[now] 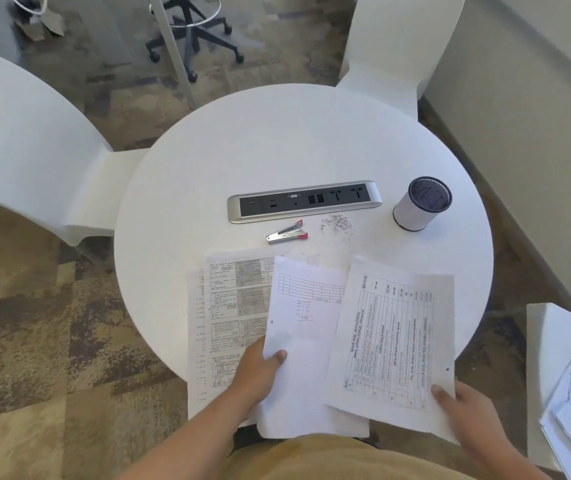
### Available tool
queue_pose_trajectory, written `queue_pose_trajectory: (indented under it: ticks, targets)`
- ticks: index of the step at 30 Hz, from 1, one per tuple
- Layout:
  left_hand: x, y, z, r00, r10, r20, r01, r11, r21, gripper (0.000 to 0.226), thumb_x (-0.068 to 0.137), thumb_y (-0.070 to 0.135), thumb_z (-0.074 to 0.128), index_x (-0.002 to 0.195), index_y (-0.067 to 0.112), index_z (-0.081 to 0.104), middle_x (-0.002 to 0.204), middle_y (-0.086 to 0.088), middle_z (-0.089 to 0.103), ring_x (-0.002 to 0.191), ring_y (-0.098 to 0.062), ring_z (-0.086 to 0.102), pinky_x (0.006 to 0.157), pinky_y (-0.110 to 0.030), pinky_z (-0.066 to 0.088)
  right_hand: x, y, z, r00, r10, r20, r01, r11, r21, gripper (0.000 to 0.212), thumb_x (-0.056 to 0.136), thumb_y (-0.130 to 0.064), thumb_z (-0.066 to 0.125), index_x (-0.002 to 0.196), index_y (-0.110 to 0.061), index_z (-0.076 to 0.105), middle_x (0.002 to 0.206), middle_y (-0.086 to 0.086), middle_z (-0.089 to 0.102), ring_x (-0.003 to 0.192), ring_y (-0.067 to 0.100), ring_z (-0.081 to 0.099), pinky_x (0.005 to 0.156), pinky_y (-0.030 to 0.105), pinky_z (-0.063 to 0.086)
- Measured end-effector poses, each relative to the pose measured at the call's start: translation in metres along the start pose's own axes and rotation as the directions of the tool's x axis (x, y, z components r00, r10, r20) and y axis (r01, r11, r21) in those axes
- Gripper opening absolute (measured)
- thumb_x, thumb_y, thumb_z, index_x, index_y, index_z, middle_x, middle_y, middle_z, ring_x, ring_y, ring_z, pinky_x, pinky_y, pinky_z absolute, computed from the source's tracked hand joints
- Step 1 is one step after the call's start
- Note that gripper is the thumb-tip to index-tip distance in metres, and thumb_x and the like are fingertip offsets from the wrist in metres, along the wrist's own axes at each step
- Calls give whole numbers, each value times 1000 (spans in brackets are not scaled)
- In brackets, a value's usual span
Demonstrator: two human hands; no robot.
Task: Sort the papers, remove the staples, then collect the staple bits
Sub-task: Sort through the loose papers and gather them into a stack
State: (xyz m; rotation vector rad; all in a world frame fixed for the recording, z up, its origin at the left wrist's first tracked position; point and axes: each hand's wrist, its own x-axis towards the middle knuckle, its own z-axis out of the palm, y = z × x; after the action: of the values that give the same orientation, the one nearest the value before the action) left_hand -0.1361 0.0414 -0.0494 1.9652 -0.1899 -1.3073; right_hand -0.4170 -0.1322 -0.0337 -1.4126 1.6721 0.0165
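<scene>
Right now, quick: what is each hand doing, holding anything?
Left hand: holds the middle sheet, thumb on top.
Right hand: holds the printed table sheet by its lower right corner, thumb on top.

No text can be read with certainty. The right sheet (391, 341) carries a printed table with lines of script and small figures near its top edge, all too blurred to make out. The middle sheet (306, 323) shows a ruled grid and faint handwritten lines, and the left sheet (228, 306) has dense boxed print, illegible.
</scene>
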Motion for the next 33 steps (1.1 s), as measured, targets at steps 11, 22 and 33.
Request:
queue_pose_trajectory:
  ticks: [11, 22, 33]
  targets:
    - [-10, 23, -1, 990, 70, 119, -40, 970, -241, 18, 92, 21, 71, 109, 21, 75, 103, 0, 80, 95, -19, 76, 87, -41, 59, -29, -48, 12, 955, -129, 267, 35, 944, 329, 61, 57, -51, 83, 93, -3, 73, 88, 14, 78, 81, 36, 74, 79, 54, 57]
    - [-11, 34, -10, 976, 126, 177, -52, 926, -373, 30, 93, 19, 69, 122, 12, 70, 112, -8, 77, 104, -28, 74, 94, -50, 57, -23, -61, 20, 947, -163, 277, 78, 952, 295, 25, 95, -26, 56, 103, -8, 71, 96, 6, 78, 91, 26, 74, 90, 52, 54]
    - [-16, 48, -11, 972, 151, 179, -80, 933, -352, 32, 102, 51, 39, 111, 40, 68, 112, 14, 76, 101, -2, 72, 91, -31, 56, -13, -68, 23, 932, -187, 309, 85, 945, 315, 67, 50, -25, 95, 106, -4, 66, 96, 9, 78, 91, 28, 74, 80, 46, 60]
